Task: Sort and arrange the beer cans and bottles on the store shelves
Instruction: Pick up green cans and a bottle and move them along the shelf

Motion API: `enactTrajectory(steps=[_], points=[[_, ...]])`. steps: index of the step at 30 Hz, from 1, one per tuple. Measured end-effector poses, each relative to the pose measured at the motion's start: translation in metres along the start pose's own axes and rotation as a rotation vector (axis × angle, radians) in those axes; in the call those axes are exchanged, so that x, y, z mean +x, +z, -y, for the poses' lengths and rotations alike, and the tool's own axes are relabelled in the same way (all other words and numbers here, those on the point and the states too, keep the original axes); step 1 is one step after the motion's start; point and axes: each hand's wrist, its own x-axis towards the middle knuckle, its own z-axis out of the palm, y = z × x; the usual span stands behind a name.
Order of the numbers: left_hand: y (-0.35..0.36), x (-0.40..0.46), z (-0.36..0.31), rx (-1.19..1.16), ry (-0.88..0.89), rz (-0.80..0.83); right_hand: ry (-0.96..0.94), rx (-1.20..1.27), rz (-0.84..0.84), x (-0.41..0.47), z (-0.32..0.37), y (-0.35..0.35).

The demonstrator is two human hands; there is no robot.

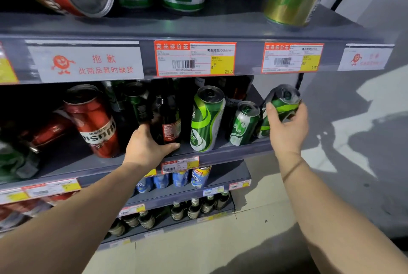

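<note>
At the middle shelf (220,152), the left hand (145,148) closes its grip round the base of a dark bottle (167,119), while the right hand (287,128) grips a green can (284,106) at the shelf's 3 o'clock end. Seat the can upright beside the small green can (244,123) at its 9 o'clock. Steady the bottle; the tall green can (206,119) stands just beside it and could tip.

Bare forearms, sleeveless; thin band (291,170) on right wrist.
</note>
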Motion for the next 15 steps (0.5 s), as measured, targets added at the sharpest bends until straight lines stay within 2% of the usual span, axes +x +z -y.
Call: enactTrajectory(steps=[4,10,13,15], points=[[0.000,-0.001,-0.001,0.014,-0.013,0.000,-0.039,-0.163,0.133,0.017,0.009,0.010],[-0.003,-0.006,-0.011,0.022,-0.026,0.034,0.126,-0.053,0.282,0.025,0.009,0.016],[-0.007,-0.007,-0.016,0.049,-0.050,0.087,0.185,-0.031,0.314,0.019,0.006,0.012],[-0.013,-0.011,-0.018,0.048,-0.045,0.104,0.224,-0.004,0.226,0.003,0.009,0.006]])
